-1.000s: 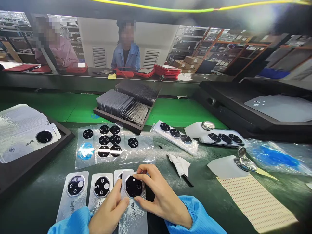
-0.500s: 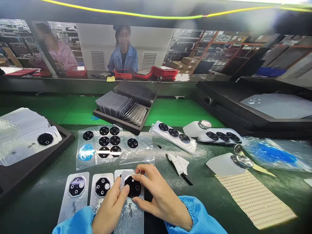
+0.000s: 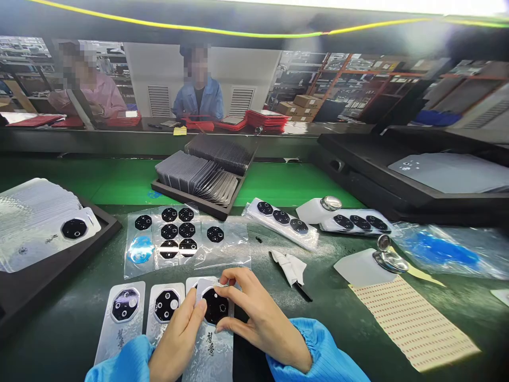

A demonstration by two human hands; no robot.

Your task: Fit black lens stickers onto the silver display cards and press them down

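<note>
A silver phone back cover [image 3: 214, 353] with dark lettering lies at the front, tilted slightly. My left hand [image 3: 177, 337] is closed on its left edge, the thumb by the black octagonal camera lens plate [image 3: 215, 313] near its top. My right hand [image 3: 258, 321] curves round that plate's right side, index finger at the upper edge and thumb at the lower edge. Two similar covers, a left one [image 3: 121, 326] and a middle one [image 3: 157, 323], lie to the left. Another cover [image 3: 192, 283] is partly hidden behind the held one.
Film sheets [image 3: 222, 254] with black octagonal plates lie beyond my hands. A tray [image 3: 191, 199] of thin panels stands behind them. To the right are wrapped tweezers [image 3: 292, 268], dispenser bottles [image 3: 358, 269] and a sticker sheet [image 3: 413, 321]. Stacked covers [image 3: 40, 228] sit left. Two people are opposite.
My left thumb has shifted slightly left off the lens plate's edge. The right hand keeps its hold, and the view has moved a little.
</note>
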